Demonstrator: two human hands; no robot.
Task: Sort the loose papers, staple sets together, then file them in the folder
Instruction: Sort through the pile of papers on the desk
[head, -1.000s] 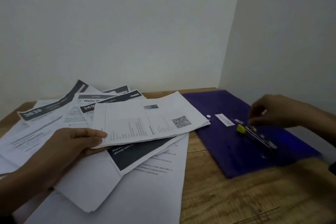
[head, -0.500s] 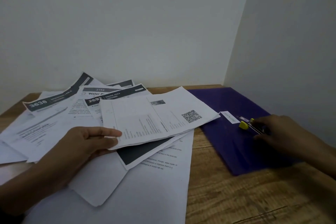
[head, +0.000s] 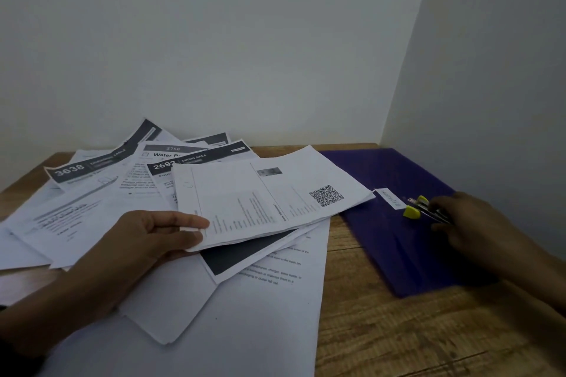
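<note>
My left hand pinches the near-left corner of a thin set of sheets with a QR code, lifted a little above a scatter of loose papers. A purple folder lies flat to the right. On it rests a stapler with yellow ends. My right hand has its fingers curled round the stapler's back part, which they hide.
A wooden table holds everything. White walls meet in a corner right behind the folder. A large sheet lies at the front, under the other papers. A white label sits on the folder.
My right hand came down from above the stapler and closed round its back end. My left hand kept its hold on the QR-code set.
</note>
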